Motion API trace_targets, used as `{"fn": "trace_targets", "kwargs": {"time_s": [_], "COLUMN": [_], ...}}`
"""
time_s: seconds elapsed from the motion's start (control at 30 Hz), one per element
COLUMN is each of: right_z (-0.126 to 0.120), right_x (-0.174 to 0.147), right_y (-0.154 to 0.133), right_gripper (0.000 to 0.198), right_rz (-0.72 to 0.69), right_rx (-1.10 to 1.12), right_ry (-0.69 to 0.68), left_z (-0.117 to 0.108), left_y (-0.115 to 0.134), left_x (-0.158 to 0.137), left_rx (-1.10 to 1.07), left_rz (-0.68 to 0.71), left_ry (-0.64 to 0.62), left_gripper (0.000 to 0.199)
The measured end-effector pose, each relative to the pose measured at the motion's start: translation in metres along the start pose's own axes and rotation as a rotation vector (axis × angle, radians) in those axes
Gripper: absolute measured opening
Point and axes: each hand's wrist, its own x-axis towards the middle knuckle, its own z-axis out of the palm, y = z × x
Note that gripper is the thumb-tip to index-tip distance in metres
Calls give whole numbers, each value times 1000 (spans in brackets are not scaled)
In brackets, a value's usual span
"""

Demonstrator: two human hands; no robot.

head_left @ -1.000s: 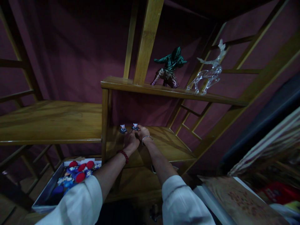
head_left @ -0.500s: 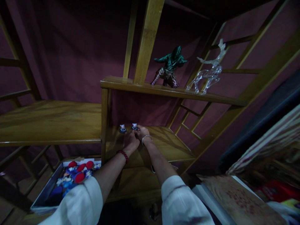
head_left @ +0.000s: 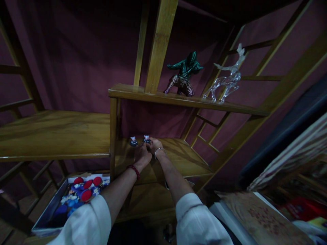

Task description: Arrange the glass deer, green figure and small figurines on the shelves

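Two small figurines with pale heads and dark round bases stand on the lower wooden shelf (head_left: pixel 176 163). Both of my hands are at the right-hand figurine (head_left: pixel 146 139). My right hand (head_left: pixel 155 145), with a silver bangle at the wrist, has its fingers closed at that figurine's right side. My left hand (head_left: pixel 143 154), wearing a dark red bead bracelet, reaches to its front with the fingers bent; the fingertips are partly hidden. Just left of my left hand stands the other figurine (head_left: pixel 133 141), untouched.
On the upper shelf (head_left: pixel 138 92) are a green-hooded crouching figure (head_left: pixel 185 73) and a clear deer figure (head_left: pixel 227 80). An open box (head_left: pixel 48 211) of red, blue and white figurines sits lower left. A wooden upright (head_left: pixel 113 132) borders the shelf.
Both hands stay at the right-hand figurine with hardly any movement. The whole view has shifted very slightly.
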Motion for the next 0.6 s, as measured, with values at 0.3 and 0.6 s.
{"fn": "trace_targets", "kwargs": {"time_s": [0.3, 0.6], "right_z": [0, -2], "right_x": [0, -2], "right_y": [0, -4], "right_gripper": [21, 24], "right_rz": [-2, -6], "right_rx": [-26, -73], "right_ry": [-2, -19], "left_z": [0, -1], "left_y": [1, 1], "left_x": [-1, -1], "left_rx": [25, 53], "left_rz": [-16, -22], "left_ry": [1, -19], "left_gripper": [24, 24]}}
